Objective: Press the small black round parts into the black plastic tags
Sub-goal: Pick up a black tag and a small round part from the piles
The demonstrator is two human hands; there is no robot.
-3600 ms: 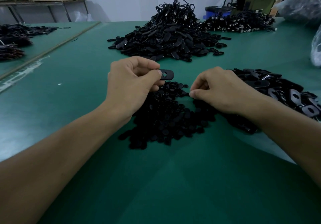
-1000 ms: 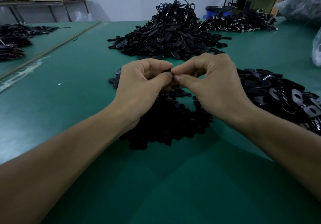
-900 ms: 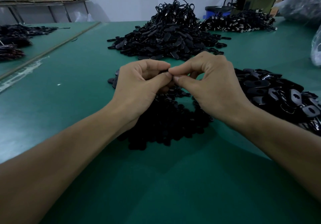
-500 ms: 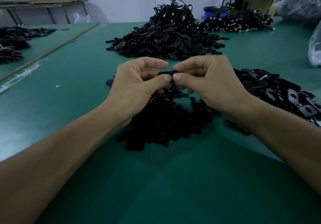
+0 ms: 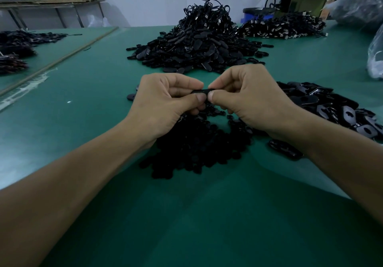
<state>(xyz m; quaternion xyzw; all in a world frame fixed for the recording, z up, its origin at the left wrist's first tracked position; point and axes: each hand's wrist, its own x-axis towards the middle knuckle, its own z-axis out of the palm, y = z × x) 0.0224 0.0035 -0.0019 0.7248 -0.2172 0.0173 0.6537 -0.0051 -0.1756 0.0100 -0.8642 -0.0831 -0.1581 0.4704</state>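
Since the shot a few seconds back, the right hand (image 5: pixel 250 99) had come up off the pile of small black round parts (image 5: pixel 196 146) and met the left hand (image 5: pixel 165 103); over the last half second barely anything shifted. Both hands hovered just above that pile, knuckles up, forearms coming in from the bottom corners. Each one pinched an end of the same black plastic tag (image 5: pixel 202 91), thumb on the near side and index finger curled over the top, so both grips were clamped on the tag. The tag sat edge-on to the camera, roughly level, with only a thin strip showing between the fingertips; the two thumb tips nearly touched below it. Couldn't tell whether a round part was in it, fingers covered that bit. The other fingers of both hands were curled in under the palms. On the green table (image 5: pixel 83 105), a heap of loose tags (image 5: pixel 342 109) with holes lay just right of the right wrist; a bigger mound of tags (image 5: pixel 199 37) with cord loops sat further back, well apart from the hands.
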